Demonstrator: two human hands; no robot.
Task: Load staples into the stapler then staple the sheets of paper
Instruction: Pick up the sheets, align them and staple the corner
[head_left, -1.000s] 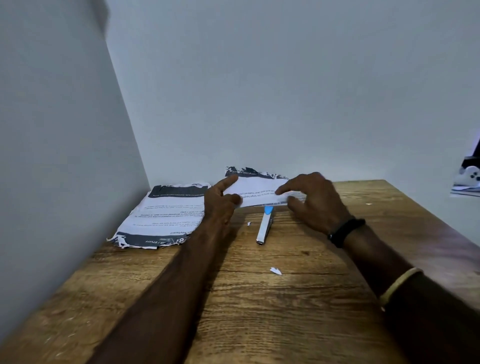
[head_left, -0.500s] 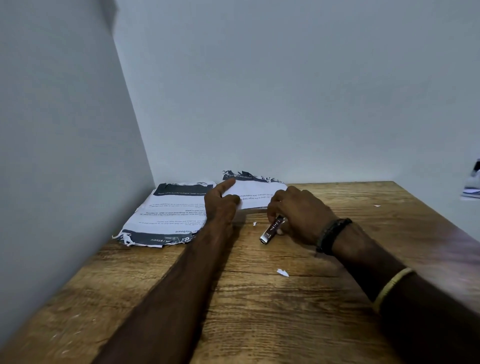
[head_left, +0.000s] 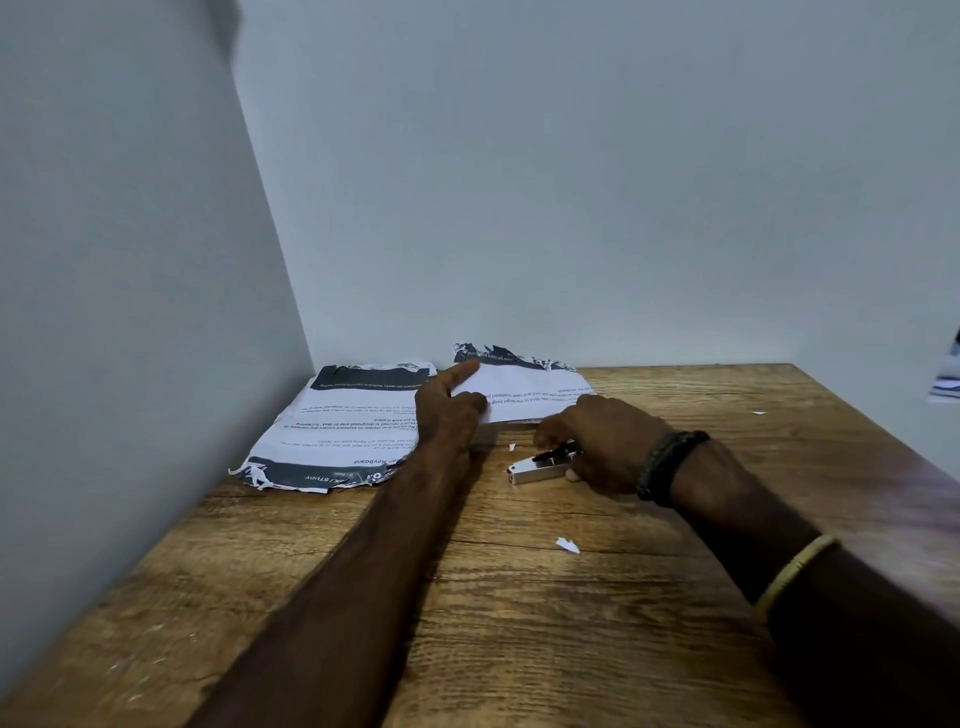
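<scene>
- Right hand (head_left: 608, 441) first: my fingers curl over the far end of the stapler (head_left: 540, 467) and my thumb pinches it from the near side, so I am gripping it.
- It lies low on the wooden table (head_left: 519, 623). Its silver body points left, out of my fist, with a dark part showing along the top.
- My left hand (head_left: 449, 410) rests on the near left corner of the loose sheet (head_left: 535, 392). The index finger is straight along the sheet's left edge and the thumb is on top.
- I cannot tell whether the other fingers are under that corner or only folded.
- This sheet lies just beyond the stapler and apart from it. Its far edge is torn and dark.
- A second stack of printed sheets (head_left: 337, 426) lies left of my left hand, against the corner of the two walls, with dark bands at both ends.
- My left forearm crosses the table between that stack and the stapler.
- Small paper scraps lie about: one (head_left: 511, 446) just left of the stapler, one (head_left: 567, 544) nearer me, and one (head_left: 758, 413) far right.
- A black wristband (head_left: 670, 465) sits on my right wrist, with a yellow band (head_left: 795, 569) further up the arm.
</scene>
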